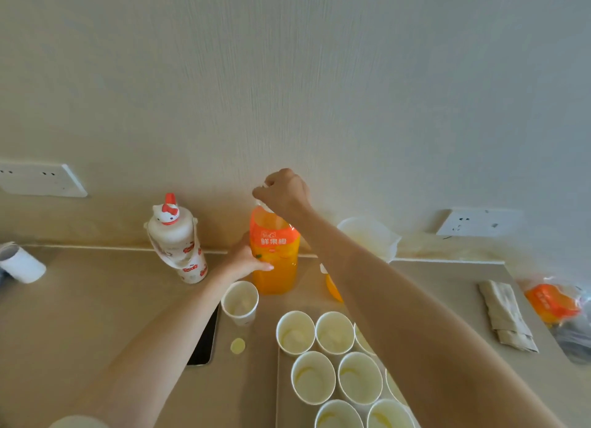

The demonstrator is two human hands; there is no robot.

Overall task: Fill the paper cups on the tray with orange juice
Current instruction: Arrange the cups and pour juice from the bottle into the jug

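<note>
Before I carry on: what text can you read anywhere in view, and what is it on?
"鲜果橙": white characters on the orange label of the clear plastic juice bottle.
Small logo above those characters: too blurred to read.
Red prints on the white cat-topped drink bottle: unreadable.
White marks on the crumpled orange wrapper at right: too blurred.
</note>
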